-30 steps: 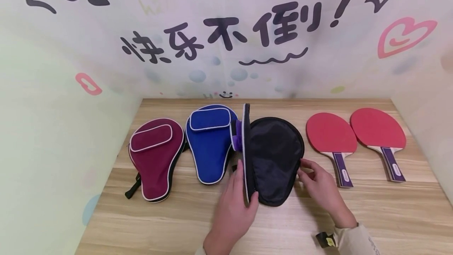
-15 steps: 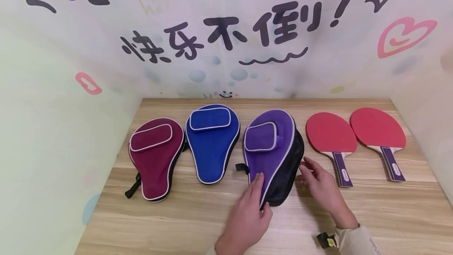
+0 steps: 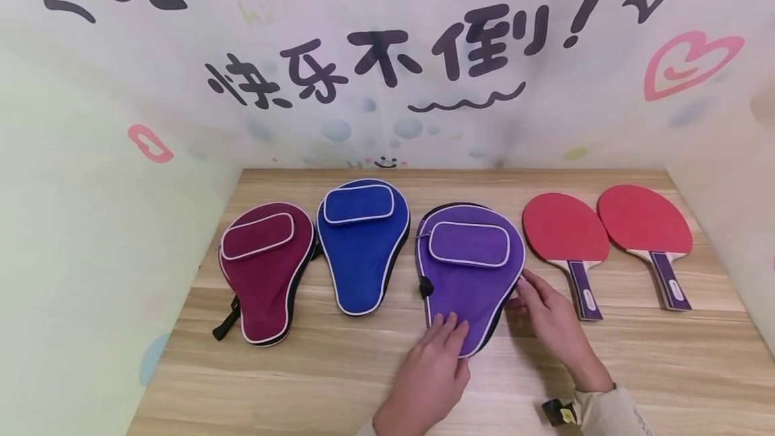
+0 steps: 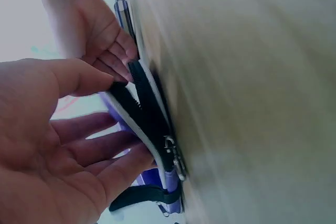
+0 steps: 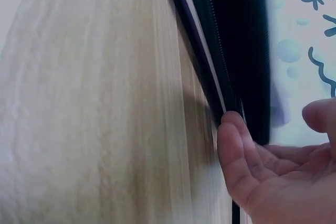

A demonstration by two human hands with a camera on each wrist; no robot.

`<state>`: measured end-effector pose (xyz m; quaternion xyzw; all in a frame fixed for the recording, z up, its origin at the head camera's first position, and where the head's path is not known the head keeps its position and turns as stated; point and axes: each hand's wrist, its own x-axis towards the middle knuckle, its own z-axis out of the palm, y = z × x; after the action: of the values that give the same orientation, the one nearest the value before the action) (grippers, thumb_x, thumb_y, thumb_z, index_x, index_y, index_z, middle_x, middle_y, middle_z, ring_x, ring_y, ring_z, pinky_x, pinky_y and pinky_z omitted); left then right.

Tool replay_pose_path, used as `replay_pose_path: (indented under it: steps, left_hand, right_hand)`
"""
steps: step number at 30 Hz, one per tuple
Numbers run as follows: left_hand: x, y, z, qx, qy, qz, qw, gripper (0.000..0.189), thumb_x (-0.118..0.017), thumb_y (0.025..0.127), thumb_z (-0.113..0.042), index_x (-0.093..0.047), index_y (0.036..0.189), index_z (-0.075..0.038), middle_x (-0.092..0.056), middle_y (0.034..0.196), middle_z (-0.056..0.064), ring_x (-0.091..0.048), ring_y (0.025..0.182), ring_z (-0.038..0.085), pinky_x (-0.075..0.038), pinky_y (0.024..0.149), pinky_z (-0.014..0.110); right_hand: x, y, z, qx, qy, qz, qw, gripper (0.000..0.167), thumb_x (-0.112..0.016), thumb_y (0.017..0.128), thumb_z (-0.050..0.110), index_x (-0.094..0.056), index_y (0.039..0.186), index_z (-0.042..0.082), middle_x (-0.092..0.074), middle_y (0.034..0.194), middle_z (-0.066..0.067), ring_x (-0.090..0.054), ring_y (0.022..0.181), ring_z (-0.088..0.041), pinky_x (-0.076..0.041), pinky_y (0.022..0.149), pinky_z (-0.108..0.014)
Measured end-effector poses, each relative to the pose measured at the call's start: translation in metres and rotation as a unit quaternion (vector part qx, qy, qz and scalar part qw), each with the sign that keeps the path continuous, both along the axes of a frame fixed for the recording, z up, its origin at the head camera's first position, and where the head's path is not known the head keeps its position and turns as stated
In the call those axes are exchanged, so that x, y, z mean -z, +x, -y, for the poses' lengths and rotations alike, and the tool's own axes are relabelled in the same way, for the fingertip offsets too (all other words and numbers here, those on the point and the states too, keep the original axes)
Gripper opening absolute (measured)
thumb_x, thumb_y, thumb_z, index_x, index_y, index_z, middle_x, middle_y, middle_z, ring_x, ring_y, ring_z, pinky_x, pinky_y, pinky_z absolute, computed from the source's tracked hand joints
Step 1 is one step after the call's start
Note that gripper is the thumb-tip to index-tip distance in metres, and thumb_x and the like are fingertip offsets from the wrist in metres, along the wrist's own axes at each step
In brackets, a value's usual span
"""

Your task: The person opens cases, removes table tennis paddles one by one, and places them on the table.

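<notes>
Right of centre, a purple case (image 3: 469,284) lies between the left hand (image 3: 426,379), pinching its lower edge, and the right hand (image 3: 554,325). The latter's extended fingers (image 5: 233,153) touch its side.

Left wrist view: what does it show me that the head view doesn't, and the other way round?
Only the left wrist view: the parted zipper teeth along the edge of the purple case, and the palm sides of the left hand and right hand.
Only the head view: the maroon case, the paddles' red faces and the dark wall lettering.
Both: the two hands, the purple case and the table.
</notes>
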<state>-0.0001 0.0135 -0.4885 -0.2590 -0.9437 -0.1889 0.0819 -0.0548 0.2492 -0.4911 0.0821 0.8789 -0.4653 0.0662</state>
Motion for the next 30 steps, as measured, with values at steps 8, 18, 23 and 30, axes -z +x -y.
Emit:
replay_pose_path:
  steps: [8, 18, 23, 30]
  left_hand:
    - [0.004, 0.0, 0.003, 0.011, -0.036, -0.02, 0.9991, 0.043, -0.078, 0.086, -0.023, -0.07, 0.126, -0.012, -0.072, 0.13, 0.009, -0.068, 0.124, 0.028, -0.055, 0.104, 0.033]
    - [-0.003, -0.009, 0.018, 0.027, 0.034, 0.022, 0.9988, 0.031, -0.072, 0.091, -0.02, -0.073, 0.121, -0.012, -0.071, 0.132, 0.006, -0.066, 0.128, 0.027, -0.054, 0.106, 0.037]
    - [-0.011, -0.027, 0.04, -0.046, 0.122, -0.075, 0.9886, 0.018, -0.075, 0.086, -0.011, -0.077, 0.103, -0.01, -0.077, 0.119, 0.007, -0.07, 0.12, 0.031, -0.055, 0.103, 0.044]
    - [-0.023, -0.05, 0.073, -0.196, 0.194, -0.093, 0.9569, 0.028, -0.074, 0.085, -0.004, -0.071, 0.112, -0.003, -0.069, 0.129, 0.017, -0.062, 0.126, 0.043, -0.052, 0.105, 0.055]
  right_hand:
    - [0.003, -0.003, 0.002, -0.016, 0.023, -0.001, 0.9996, 0.056, -0.055, 0.105, 0.021, -0.04, 0.152, -0.005, -0.066, 0.125, -0.025, -0.07, 0.086, -0.012, -0.056, 0.065, -0.021]
    - [-0.011, -0.009, -0.01, -0.057, 0.101, -0.016, 0.9931, 0.056, -0.056, 0.104, 0.025, -0.046, 0.146, -0.01, -0.069, 0.119, -0.025, -0.072, 0.096, -0.028, -0.055, 0.068, -0.025]
    - [-0.035, -0.025, -0.017, -0.067, 0.124, -0.07, 0.9876, 0.051, -0.059, 0.103, 0.021, -0.05, 0.14, -0.013, -0.068, 0.119, -0.029, -0.07, 0.101, -0.041, -0.059, 0.077, -0.043]
    - [-0.076, -0.059, 0.006, -0.091, 0.102, -0.101, 0.9854, 0.054, -0.057, 0.104, 0.029, -0.049, 0.144, -0.007, -0.061, 0.131, -0.028, -0.064, 0.114, -0.045, -0.052, 0.096, -0.059]
